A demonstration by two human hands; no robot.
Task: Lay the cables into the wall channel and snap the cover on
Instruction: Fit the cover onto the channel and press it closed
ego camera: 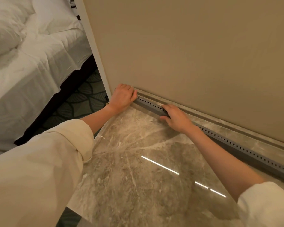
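A long grey wall channel [236, 147] with a row of small holes along its top lies on the floor against the marble skirting, running from the wall corner to the right edge of view. My left hand [123, 97] presses on its far left end at the corner, fingers curled over it. My right hand [175, 117] grips the channel a short way to the right, fingers over the top and thumb on the front face. No cables show; the inside of the channel is hidden.
Glossy brown marble floor [138, 161] spreads in front of the channel. A beige wall [187, 54] rises behind it. A bed with white sheets [31, 63] stands to the left beyond the wall's end, over patterned carpet [82, 102].
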